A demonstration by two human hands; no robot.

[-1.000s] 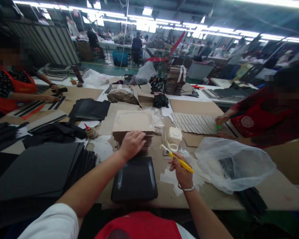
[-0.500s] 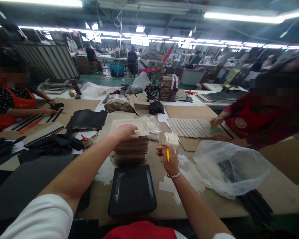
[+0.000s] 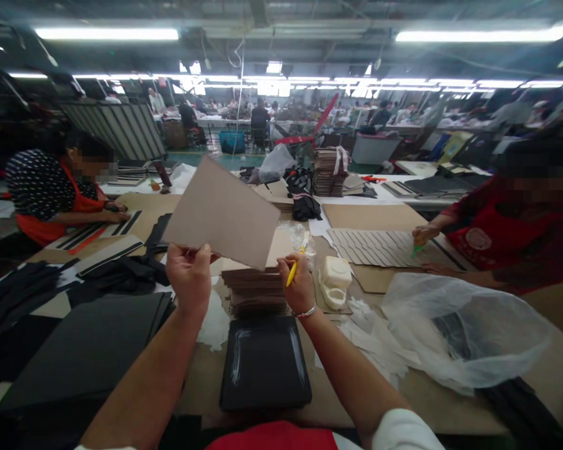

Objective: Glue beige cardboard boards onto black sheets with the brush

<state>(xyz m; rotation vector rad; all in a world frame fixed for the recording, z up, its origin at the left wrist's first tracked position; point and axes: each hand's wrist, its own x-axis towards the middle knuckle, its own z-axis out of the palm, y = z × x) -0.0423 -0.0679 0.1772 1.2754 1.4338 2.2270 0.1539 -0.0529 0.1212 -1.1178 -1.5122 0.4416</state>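
My left hand (image 3: 190,275) grips a square cardboard sheet (image 3: 225,212) by its lower left edge and holds it tilted up in the air. Close to the sheet's lower right corner, my right hand (image 3: 298,281) is closed around a yellow-handled brush (image 3: 293,270), bristles pointing up. Beneath the sheet stands a stack of cardboard sheets (image 3: 256,290), its top partly hidden. Nearer to me lies a black square panel (image 3: 266,362) with whitish streaks along its left and right sides. Right of the stack sits a cream plastic container (image 3: 336,278).
A clear plastic bag (image 3: 464,337) and paper scraps (image 3: 378,340) lie on the right. Large dark sheets (image 3: 84,350) cover the left of the table. A co-worker (image 3: 56,187) works at the left, another (image 3: 502,231) at the right over a striped board (image 3: 375,244).
My left hand has lifted a cardboard sheet off the stack and tilted it up. My right hand has moved left, away from the cream container, still with the brush. The camera view has shifted slightly.
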